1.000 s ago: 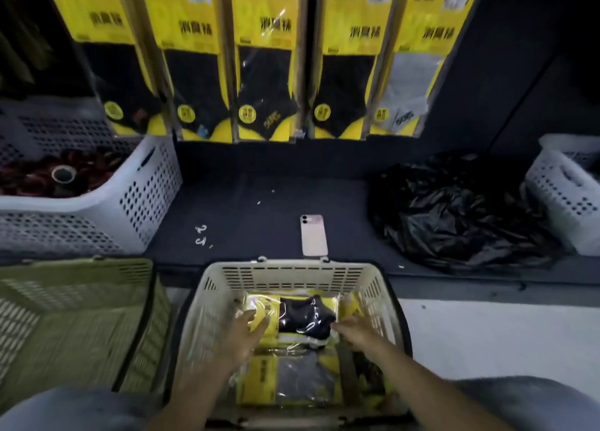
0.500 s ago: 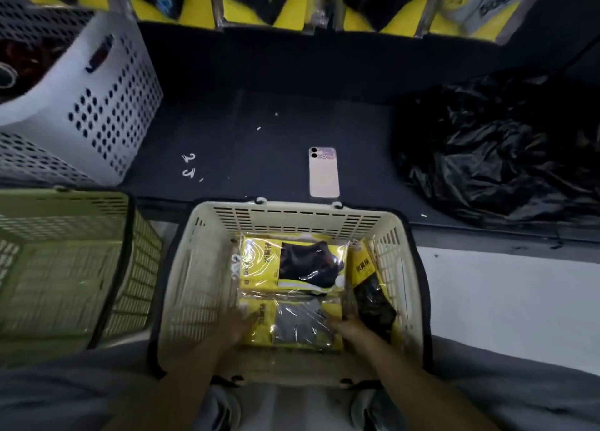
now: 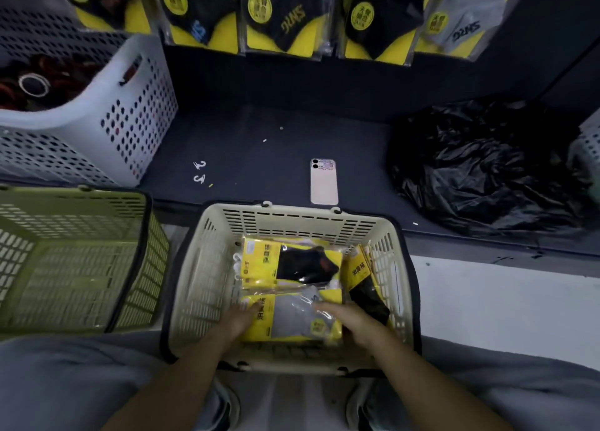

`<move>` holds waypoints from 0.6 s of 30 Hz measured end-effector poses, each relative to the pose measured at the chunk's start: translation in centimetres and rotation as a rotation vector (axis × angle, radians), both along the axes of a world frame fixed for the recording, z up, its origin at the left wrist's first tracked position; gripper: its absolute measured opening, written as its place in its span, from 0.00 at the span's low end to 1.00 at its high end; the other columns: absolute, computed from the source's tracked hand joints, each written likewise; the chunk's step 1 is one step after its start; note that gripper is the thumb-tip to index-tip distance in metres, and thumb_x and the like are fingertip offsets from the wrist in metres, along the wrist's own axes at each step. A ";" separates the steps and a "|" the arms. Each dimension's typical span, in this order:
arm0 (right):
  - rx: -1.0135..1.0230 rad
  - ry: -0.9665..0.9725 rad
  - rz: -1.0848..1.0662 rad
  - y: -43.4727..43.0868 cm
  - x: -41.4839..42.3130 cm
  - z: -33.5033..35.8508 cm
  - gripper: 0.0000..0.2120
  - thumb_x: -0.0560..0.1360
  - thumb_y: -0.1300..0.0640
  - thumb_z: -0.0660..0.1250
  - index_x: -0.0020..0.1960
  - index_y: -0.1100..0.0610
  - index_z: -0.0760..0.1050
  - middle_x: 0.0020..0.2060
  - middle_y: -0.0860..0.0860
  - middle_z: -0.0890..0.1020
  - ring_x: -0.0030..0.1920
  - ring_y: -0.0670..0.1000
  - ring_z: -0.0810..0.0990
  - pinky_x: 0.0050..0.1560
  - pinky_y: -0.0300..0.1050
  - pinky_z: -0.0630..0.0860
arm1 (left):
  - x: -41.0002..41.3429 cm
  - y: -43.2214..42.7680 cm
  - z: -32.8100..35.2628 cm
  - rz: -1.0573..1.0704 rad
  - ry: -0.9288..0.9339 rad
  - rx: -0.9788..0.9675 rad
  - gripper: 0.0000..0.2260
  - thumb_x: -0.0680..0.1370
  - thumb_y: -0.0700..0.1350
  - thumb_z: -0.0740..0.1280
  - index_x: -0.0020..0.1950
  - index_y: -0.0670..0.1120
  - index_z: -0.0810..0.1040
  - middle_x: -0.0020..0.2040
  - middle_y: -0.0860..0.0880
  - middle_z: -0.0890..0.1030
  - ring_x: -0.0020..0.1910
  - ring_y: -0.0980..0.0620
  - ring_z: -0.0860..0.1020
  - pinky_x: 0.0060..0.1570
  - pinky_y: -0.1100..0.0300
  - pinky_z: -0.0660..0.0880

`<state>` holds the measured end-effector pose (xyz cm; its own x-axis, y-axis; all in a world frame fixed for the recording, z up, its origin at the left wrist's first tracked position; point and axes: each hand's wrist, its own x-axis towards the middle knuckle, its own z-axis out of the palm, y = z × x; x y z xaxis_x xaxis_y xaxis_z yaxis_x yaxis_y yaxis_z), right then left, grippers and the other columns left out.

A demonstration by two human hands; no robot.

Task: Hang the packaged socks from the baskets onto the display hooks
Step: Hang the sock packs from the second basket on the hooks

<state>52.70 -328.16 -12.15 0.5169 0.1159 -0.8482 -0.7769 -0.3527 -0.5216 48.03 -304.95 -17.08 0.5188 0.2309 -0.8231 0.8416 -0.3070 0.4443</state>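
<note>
The cream basket (image 3: pixel 302 210) is open above; its walls close every side, and sock packs (image 3: pixel 292 268) fill its right half, leaving room down the left. Beyond, the shelf (image 3: pixel 259 145) is passable between white crate (image 3: pixel 136 106) and black bag (image 3: pixel 480 171), save a phone (image 3: pixel 323 184) and two hooks (image 3: pixel 199 172); hanging packs (image 3: pixel 279 18) overhang its back

A shop: packaged socks (image 3: pixel 285 18) hang on display above shopping baskets (image 3: pixel 292 223).

Both bare forearms in from btm edge, angled fwd & down, converging. L hand (image 3: pixel 238 320) palm-down, fingers straight-ish, tips touching L edge of grey sock pack (image 3: pixel 292 317). R hand (image 3: pixel 352 322) palm-down, fingers stretched fwd-left, lying on pack's R part. Motion-blurred; thumbs not made out.
</note>
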 end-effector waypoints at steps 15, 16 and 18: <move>0.501 -0.561 -0.387 -0.1 5.1 21.8 0.25 0.65 0.47 0.74 0.60 0.55 0.80 0.58 0.54 0.82 0.60 0.56 0.80 0.64 0.56 0.73 | 6.9 -5.1 25.4 0.583 -0.632 -0.694 0.31 0.72 0.57 0.69 0.72 0.45 0.67 0.63 0.48 0.78 0.59 0.50 0.77 0.56 0.55 0.75; 0.554 -0.583 -0.387 0.3 5.0 22.8 0.24 0.66 0.47 0.74 0.60 0.54 0.80 0.57 0.54 0.83 0.58 0.57 0.81 0.59 0.56 0.76 | 7.4 -6.1 27.0 0.558 -0.683 -0.840 0.26 0.73 0.55 0.67 0.68 0.46 0.71 0.57 0.49 0.83 0.54 0.52 0.80 0.51 0.58 0.77; 0.619 -0.613 -0.383 1.2 4.7 24.4 0.23 0.66 0.46 0.74 0.59 0.53 0.80 0.54 0.53 0.84 0.51 0.56 0.84 0.44 0.50 0.80 | 8.4 -7.6 29.1 0.534 -0.815 -0.939 0.18 0.77 0.52 0.64 0.64 0.47 0.75 0.53 0.49 0.84 0.51 0.52 0.83 0.49 0.57 0.78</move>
<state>57.43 -326.99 12.29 0.9474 0.1843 -0.2616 -0.3115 0.3444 -0.8856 56.43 -312.54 12.06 0.9554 0.0810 -0.2839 0.1605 0.6648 0.7296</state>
